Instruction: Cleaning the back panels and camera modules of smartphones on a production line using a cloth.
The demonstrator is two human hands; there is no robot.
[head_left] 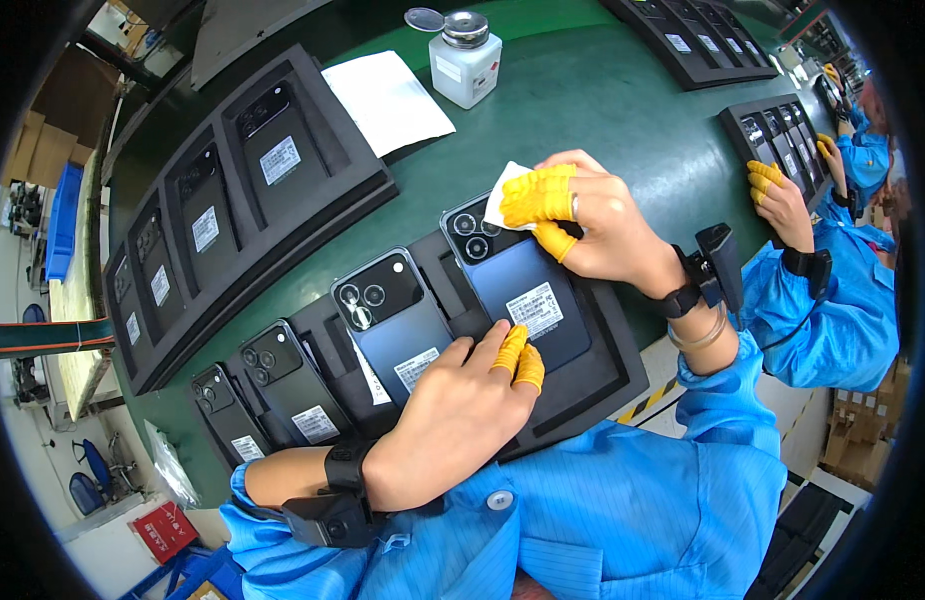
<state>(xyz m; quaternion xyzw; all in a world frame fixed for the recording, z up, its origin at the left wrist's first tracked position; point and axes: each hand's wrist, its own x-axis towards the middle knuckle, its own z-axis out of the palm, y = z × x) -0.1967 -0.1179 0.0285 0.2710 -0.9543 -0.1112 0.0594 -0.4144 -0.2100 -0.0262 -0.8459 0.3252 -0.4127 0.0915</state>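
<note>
Phones (518, 290) in tray (603, 370), bottle (465, 65) behind

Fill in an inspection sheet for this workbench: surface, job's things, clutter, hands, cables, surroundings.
Surface: green bench top, bare patches show.
Job's things: blue phone lies back-up in the near black tray; white wipe at its camera end.
Clutter: white bottle, white sheet, far tray of phones.
Hands: left hand rests on the phone's lower edge; right hand presses the wipe; both wear yellow fingertip covers.
Cables: nothing seen.
Surroundings: a co-worker's hand at another tray.
</note>
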